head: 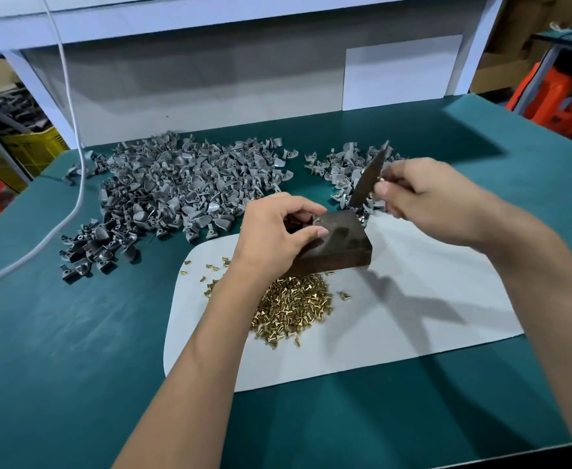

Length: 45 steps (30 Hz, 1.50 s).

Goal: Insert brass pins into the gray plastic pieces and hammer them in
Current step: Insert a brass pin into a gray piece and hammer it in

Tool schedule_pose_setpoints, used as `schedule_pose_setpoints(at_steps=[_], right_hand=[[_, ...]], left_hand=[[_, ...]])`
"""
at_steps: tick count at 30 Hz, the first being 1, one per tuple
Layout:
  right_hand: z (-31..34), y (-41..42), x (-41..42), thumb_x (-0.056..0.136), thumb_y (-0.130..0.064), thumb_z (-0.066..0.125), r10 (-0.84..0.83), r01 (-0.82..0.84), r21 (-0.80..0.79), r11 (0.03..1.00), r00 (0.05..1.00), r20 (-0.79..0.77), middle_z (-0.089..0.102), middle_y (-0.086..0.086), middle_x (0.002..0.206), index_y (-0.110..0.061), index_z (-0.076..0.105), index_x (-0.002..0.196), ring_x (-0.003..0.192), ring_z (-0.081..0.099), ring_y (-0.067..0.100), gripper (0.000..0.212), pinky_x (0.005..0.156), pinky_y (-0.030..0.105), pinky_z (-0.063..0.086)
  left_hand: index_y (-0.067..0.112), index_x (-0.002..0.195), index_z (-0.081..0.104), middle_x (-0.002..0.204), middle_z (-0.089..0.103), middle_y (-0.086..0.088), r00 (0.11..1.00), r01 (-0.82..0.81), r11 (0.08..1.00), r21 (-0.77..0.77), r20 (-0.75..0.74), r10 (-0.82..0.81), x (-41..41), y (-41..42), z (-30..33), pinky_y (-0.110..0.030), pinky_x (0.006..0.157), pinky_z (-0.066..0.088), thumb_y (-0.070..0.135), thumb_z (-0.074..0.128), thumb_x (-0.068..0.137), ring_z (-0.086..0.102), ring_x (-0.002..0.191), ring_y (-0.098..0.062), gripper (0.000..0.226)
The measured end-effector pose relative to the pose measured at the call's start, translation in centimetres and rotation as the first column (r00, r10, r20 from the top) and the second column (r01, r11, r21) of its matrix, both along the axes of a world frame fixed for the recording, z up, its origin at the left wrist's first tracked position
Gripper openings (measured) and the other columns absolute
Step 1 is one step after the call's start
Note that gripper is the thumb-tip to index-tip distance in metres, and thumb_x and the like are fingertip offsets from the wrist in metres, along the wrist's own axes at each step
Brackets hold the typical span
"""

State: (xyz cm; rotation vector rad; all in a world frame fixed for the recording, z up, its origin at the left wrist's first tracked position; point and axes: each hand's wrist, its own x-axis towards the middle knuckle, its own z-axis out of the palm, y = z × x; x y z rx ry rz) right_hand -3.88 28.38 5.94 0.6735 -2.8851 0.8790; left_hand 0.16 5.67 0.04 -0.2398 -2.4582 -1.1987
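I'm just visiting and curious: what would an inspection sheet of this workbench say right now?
Surface: green table with a white mat in the middle.
Job's things: large pile of gray plastic pieces at the back left, smaller pile at the back right; heap of brass pins on the mat; dark wooden block behind the pins.
Clutter: a few stray pins around the heap.
Hands: left hand rests on the block, fingers curled at its top; right hand holds a flat metal tool raised above the block.
Cables: white cable hangs down onto the table's left side.
Surroundings: white shelf frame behind; orange stool and yellow crate beyond the table.
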Motion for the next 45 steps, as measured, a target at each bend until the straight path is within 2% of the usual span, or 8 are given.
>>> schedule_pose_setpoints(at_steps=[4,9,12,16,22,27,33,45], right_hand=[[-0.6,-2.5,0.9,0.105,-0.025,0.051,0.071,-0.073,-0.022,0.997,0.995,-0.074,0.058,-0.003,0.067,-0.029,0.046,0.068,0.06,0.051,0.011,0.037,0.058,0.032,0.034],[-1.6,-3.4,1.1,0.105,-0.029,0.049,0.089,-0.091,-0.009,0.996,0.99,-0.108,0.062,0.0,0.073,-0.026,0.048,0.075,0.068,0.058,0.023,0.03,0.067,0.043,0.049],[-1.6,-3.1,1.0,0.105,-0.032,0.048,0.085,-0.084,0.016,0.996,0.988,-0.133,0.061,-0.003,0.071,-0.022,0.052,0.082,0.066,0.058,0.022,0.025,0.062,0.041,0.046],[-1.7,-3.0,1.5,0.104,-0.033,0.047,0.081,-0.074,0.046,0.996,0.978,-0.191,0.057,-0.007,0.072,-0.026,0.053,0.09,0.069,0.056,0.025,0.017,0.062,0.036,0.039],[-1.2,-3.4,2.0,0.104,-0.037,0.044,0.061,-0.028,0.127,0.991,0.963,-0.263,0.054,-0.004,0.075,-0.027,0.052,0.092,0.075,0.055,0.032,0.017,0.063,0.036,0.038],[-1.3,-3.9,2.4,0.104,-0.038,0.044,0.053,-0.01,0.184,0.983,0.972,-0.23,0.066,0.008,0.089,-0.023,0.055,0.097,0.085,0.061,0.038,0.02,0.069,0.041,0.049],[-1.4,-4.1,2.6,0.105,-0.037,0.043,0.043,0.0,0.17,0.985,0.967,-0.253,0.067,0.008,0.089,-0.026,0.052,0.097,0.081,0.06,0.036,0.017,0.068,0.041,0.049],[-1.1,-4.1,2.5,0.104,-0.038,0.045,-0.01,0.047,0.13,0.99,0.963,-0.27,0.066,0.008,0.089,-0.023,0.058,0.103,0.083,0.061,0.039,0.02,0.068,0.041,0.049]], left_hand=[[0.018,0.107,0.081,0.092,0.073,0.006,0.999,-0.018,1.0,0.012,0.028,0.018,0.1,0.1,0.2,-0.022,0.087,0.055,0.013,0.09,0.074,0.067,0.084,-0.004,0.035],[0.019,0.094,0.08,0.082,0.072,0.01,0.996,-0.038,0.998,0.048,0.079,0.034,0.2,0.0,0.5,-0.011,0.076,0.049,0.014,0.091,0.072,0.065,0.079,0.001,0.025],[0.02,0.085,0.078,0.077,0.071,0.013,0.994,-0.045,0.996,0.082,0.103,0.037,0.2,0.0,0.5,-0.004,0.069,0.043,0.014,0.093,0.069,0.063,0.073,0.006,0.023],[0.026,0.079,0.075,0.073,0.07,0.013,0.988,-0.069,0.988,0.14,0.147,0.048,0.1,0.1,0.5,-0.005,0.062,0.043,0.013,0.094,0.068,0.061,0.064,0.01,0.026],[0.018,0.079,0.078,0.071,0.073,0.005,0.986,-0.06,0.979,0.194,0.164,0.028,0.0,0.1,0.4,-0.01,0.059,0.047,0.011,0.095,0.067,0.061,0.061,0.004,0.022],[0.016,0.079,0.079,0.072,0.074,0.001,0.987,-0.063,0.974,0.218,0.16,0.028,0.0,0.0,0.5,-0.016,0.06,0.051,0.011,0.095,0.066,0.063,0.062,-0.003,0.021],[0.024,0.073,0.076,0.066,0.07,0.009,0.985,-0.076,0.969,0.233,0.166,0.037,-0.1,-0.1,0.3,-0.014,0.058,0.049,0.012,0.096,0.064,0.061,0.06,0.0,0.025],[0.025,0.072,0.076,0.068,0.073,0.005,0.984,-0.089,0.97,0.226,0.171,0.05,-0.1,-0.2,0.2,-0.023,0.06,0.055,0.013,0.097,0.064,0.063,0.063,-0.005,0.025]])
